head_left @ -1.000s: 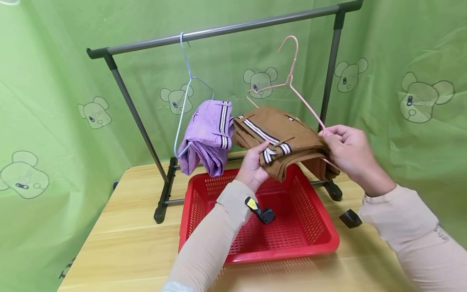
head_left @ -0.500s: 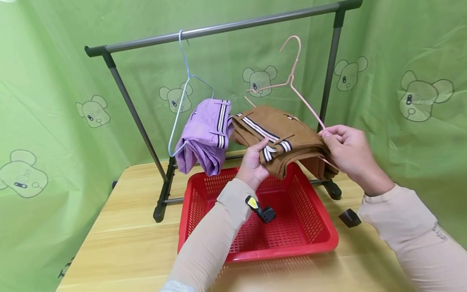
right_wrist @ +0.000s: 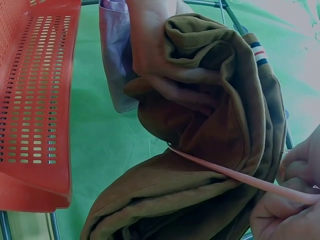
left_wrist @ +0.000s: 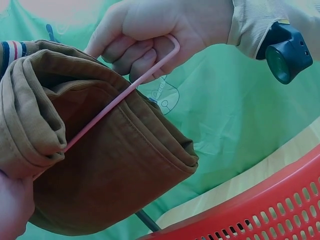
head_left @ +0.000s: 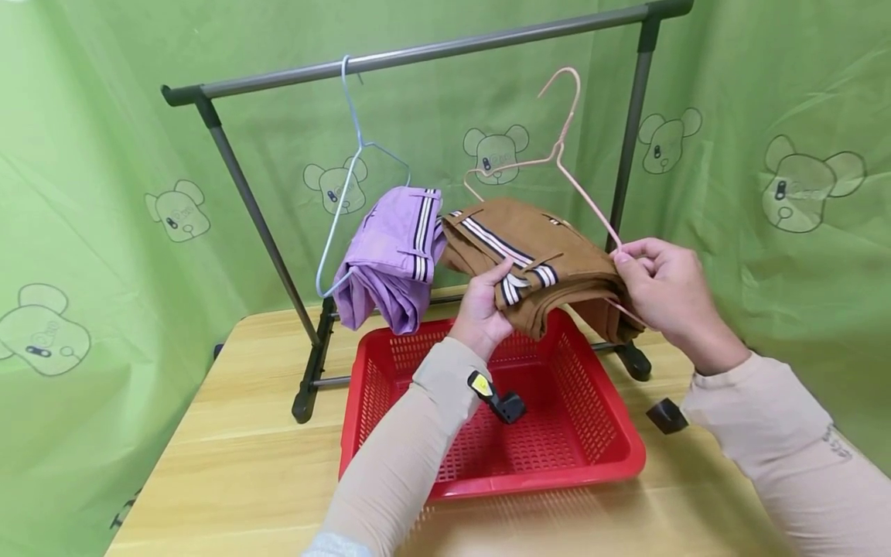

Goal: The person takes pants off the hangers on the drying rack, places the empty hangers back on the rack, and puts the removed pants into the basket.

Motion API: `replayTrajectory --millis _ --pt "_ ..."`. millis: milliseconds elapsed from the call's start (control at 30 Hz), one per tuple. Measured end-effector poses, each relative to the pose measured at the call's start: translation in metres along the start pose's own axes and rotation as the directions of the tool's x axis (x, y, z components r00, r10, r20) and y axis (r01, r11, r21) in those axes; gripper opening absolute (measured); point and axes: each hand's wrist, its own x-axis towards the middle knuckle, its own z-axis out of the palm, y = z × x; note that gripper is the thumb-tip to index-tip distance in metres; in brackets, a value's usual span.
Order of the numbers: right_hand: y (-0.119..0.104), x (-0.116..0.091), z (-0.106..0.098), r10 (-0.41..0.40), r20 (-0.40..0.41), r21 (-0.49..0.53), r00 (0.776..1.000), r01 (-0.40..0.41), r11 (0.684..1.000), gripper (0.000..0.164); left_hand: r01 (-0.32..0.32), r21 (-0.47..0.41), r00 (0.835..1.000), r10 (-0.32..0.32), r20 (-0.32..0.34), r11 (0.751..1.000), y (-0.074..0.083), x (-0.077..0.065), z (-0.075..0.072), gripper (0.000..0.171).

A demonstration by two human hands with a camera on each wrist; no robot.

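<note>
Brown trousers [head_left: 539,236] with a striped waistband lie folded over the lower bar of a pink wire hanger [head_left: 588,199], its hook free in the air below the rack's rail. My left hand [head_left: 482,313] grips their near waistband edge, thumb on top and fingers underneath; the right wrist view shows those fingers tucked into the brown folds. At the hanger's right corner my right hand [head_left: 664,290] pinches the pink wire, and in the left wrist view its fingers [left_wrist: 142,55] curl round the bend. Purple trousers [head_left: 390,247] hang on a blue hanger [head_left: 332,224] to the left.
A grey clothes rack [head_left: 445,52] stands on the wooden table [head_left: 230,433], the blue hanger hooked on its rail. Under my hands sits a red perforated basket [head_left: 536,486]. A green curtain [head_left: 766,294] with mouse-head drawings hangs behind.
The pink hanger's hook has shifted slightly to the right. Both hands keep their hold on the brown trousers and the hanger, nearly still.
</note>
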Motion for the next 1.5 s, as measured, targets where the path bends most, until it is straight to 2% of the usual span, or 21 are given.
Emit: replayTrajectory --millis 667,867,1133,1500 --pt "0.000 -0.001 -0.002 0.010 -0.021 -0.064 1.000 -0.011 0.998 0.026 -0.012 0.037 1.000 0.011 0.023 0.999 0.002 0.000 0.004 0.020" --pt "0.002 -0.001 -0.004 0.002 -0.022 -0.085 1.000 -0.004 0.996 0.026 -0.035 0.019 0.999 0.035 0.018 0.999 0.000 0.001 0.005 0.018" --pt "0.005 -0.002 -0.006 0.009 -0.030 -0.110 1.000 -0.013 0.994 0.025 -0.106 -0.018 0.994 0.106 -0.001 0.994 -0.001 0.002 0.005 0.014" --pt "0.010 -0.002 -0.009 -0.001 -0.036 -0.131 0.999 -0.004 0.991 0.025 -0.110 -0.013 0.994 0.111 0.024 0.994 -0.001 0.003 0.006 0.017"
